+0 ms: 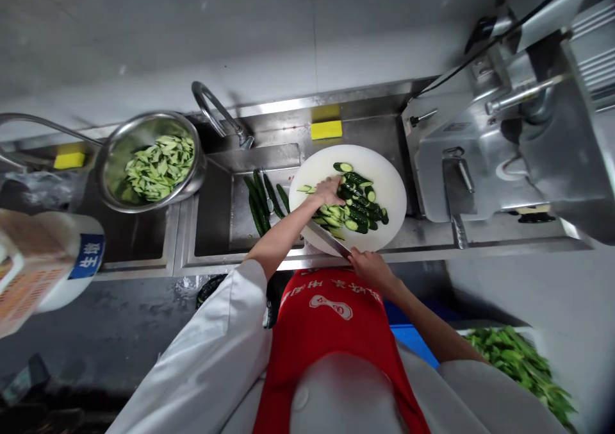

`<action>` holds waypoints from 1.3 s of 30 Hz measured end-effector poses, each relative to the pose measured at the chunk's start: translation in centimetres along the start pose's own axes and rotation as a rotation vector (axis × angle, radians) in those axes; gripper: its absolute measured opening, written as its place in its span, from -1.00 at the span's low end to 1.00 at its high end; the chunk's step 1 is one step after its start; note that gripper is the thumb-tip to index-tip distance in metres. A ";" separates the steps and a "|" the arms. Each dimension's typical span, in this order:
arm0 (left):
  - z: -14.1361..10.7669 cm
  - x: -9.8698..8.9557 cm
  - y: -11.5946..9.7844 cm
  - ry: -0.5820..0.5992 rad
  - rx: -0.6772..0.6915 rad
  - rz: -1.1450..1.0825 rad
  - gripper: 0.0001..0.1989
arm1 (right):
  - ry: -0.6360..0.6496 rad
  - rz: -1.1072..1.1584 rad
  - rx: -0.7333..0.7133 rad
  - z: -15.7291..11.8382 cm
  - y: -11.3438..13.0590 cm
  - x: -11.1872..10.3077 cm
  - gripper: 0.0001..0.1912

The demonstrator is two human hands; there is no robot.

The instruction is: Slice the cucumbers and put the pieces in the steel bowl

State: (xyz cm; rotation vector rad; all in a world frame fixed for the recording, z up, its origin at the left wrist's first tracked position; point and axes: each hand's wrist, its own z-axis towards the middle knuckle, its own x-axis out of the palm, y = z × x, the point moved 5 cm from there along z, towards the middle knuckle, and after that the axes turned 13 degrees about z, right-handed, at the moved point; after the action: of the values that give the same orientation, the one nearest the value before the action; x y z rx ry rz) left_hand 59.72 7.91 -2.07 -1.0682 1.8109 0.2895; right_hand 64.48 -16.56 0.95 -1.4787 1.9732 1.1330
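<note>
The left hand (329, 191) is spreading its fingers over cut cucumber pieces (360, 206) near the middle of the round white board (317, 161), while the right hand (372, 268), apart from it, is closing around the handle of a knife (331, 238) at the board's front edge, the blade slanting leftward beside pale-green slices (329, 218). The left forearm is crossing the board's left edge and partly hiding whole cucumbers (262, 197) that are lying towards the right edge of the sink (214, 209). A yellow sponge (326, 130) is sitting beyond the board's back edge, and a steel bowl (102, 177) of slices is standing left of the sink. The cut pieces are spreading towards the board's right edge, showing dark, glossy skin and pale cut faces
</note>
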 end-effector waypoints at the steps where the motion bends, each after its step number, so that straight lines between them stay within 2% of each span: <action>1: 0.1 -0.2 0.2 -0.004 0.009 0.005 -0.24 | -0.004 0.001 0.012 0.1 -0.3 0.0 -0.63; 5: 0.7 -1.0 0.1 0.009 0.053 -0.009 -0.54 | -0.011 -0.009 0.033 0.3 -0.7 0.3 -0.62; 8: 1.0 -1.4 -0.1 -0.047 0.078 -0.061 -0.73 | -0.025 -0.004 0.039 0.4 -0.8 0.4 -0.62; 10: 1.0 -1.2 0.3 -0.071 0.058 -0.052 -0.79 | -0.035 0.003 0.047 0.4 -0.7 0.4 -0.61; 16: 0.6 0.2 1.5 -0.070 0.026 -0.070 -0.60 | -0.024 0.040 0.055 0.5 -0.6 0.4 -0.64; 20: 1.0 0.6 1.7 0.002 -0.024 0.051 -0.65 | -0.010 0.045 0.057 0.4 -0.4 0.1 -0.64; 23: 1.0 0.2 1.8 0.042 -0.053 0.038 -0.62 | -0.002 0.058 0.070 0.2 -0.3 0.0 -0.64; 25: 0.8 -0.7 2.0 -0.030 -0.035 -0.049 -0.60 | -0.011 0.070 0.073 0.0 -0.3 -0.2 -0.62; 27: 0.3 -2.0 2.4 -0.167 0.007 -0.188 -0.61 | -0.024 0.088 0.084 -0.1 -0.4 -0.3 -0.60; 30: -1.7 -3.7 3.9 -0.396 0.063 -0.477 -0.62 | -0.048 0.118 0.139 -0.1 -0.9 -0.6 -0.59; 33: -5.7 -3.5 7.0 -0.589 0.009 -0.766 -0.60 | -0.077 0.120 0.203 -0.1 -1.0 -0.8 -0.59; 36: -11.1 -0.7 10.8 -0.743 -0.166 -0.970 -0.58 | -0.077 0.103 0.217 0.2 -0.1 -0.7 -0.58; 39: -15.8 3.9 13.4 -0.788 -0.330 -1.128 -0.56 | -0.051 0.114 0.157 1.0 1.6 -0.6 -0.59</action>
State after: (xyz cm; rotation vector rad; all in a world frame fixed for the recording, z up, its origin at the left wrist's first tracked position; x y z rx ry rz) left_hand 39.07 4.10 -0.86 -1.7155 0.3286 0.2510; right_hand 63.07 -15.27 1.34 -1.2602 2.0822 1.0247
